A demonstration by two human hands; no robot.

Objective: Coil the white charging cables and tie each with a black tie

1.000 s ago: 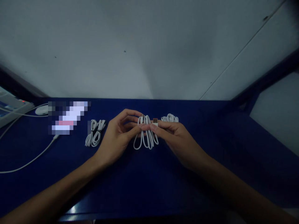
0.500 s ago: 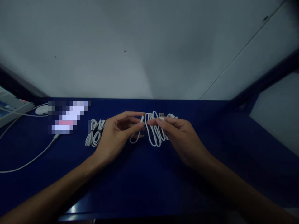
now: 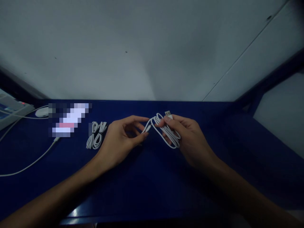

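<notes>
A white USB cable [image 3: 167, 133], wound in long loops, hangs between my hands above the blue table. My right hand [image 3: 190, 134] is closed on the coil, thumb and fingers pinching it just below the metal USB plug [image 3: 167, 113], which points upward. With thumb and fingers, my left hand [image 3: 121, 134] grips the cable's other end, where a slim white connector [image 3: 148, 128] partly shows by the fingertips. Just left of my left hand, bundled white cables [image 3: 96, 136] with dark ties lie on the table.
A phone with a blurred, lit screen [image 3: 71, 118] lies at the left, a charging cable [image 3: 42, 158] running from it. Beyond are a white rounded object [image 3: 42, 111] and a power strip [image 3: 14, 110]. A grey wall [image 3: 142, 63] rises behind the blue table [image 3: 142, 190].
My right hand has tilted the coil, so its loops now slant down to the right. The USB plug has shifted slightly right and up. My left hand has turned its connector end toward the coil.
</notes>
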